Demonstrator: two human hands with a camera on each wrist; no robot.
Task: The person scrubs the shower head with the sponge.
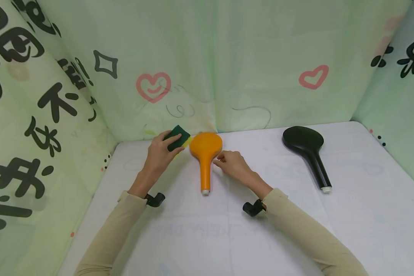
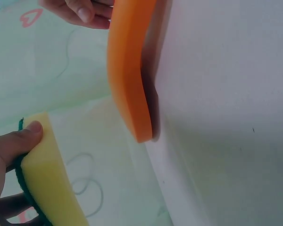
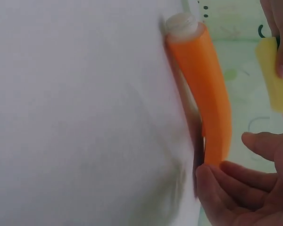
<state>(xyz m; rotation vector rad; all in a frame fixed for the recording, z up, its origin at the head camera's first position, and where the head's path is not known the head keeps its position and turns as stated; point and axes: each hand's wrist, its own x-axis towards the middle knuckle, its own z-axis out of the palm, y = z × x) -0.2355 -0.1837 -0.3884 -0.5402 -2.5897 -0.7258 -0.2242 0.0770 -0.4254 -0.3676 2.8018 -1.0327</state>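
An orange shower head (image 1: 206,145) lies on the white table, its handle with a white threaded end pointing towards me. Just left of its round head, my left hand (image 1: 161,151) grips a sponge (image 1: 178,138) with a dark green scouring side and a yellow side (image 2: 52,174). The sponge is held above the table. My right hand (image 1: 235,165) is at the right edge of the shower head. In the right wrist view its loosely bent fingers (image 3: 240,183) are at the orange rim, and the thumb stands apart from it; whether they touch is hard to tell.
Further right on the table (image 1: 193,241) lies a black shower head (image 1: 303,141), its handle slanting towards the front right. Pale green curtains (image 1: 262,57) with drawings and black lettering stand along the table's back and sides.
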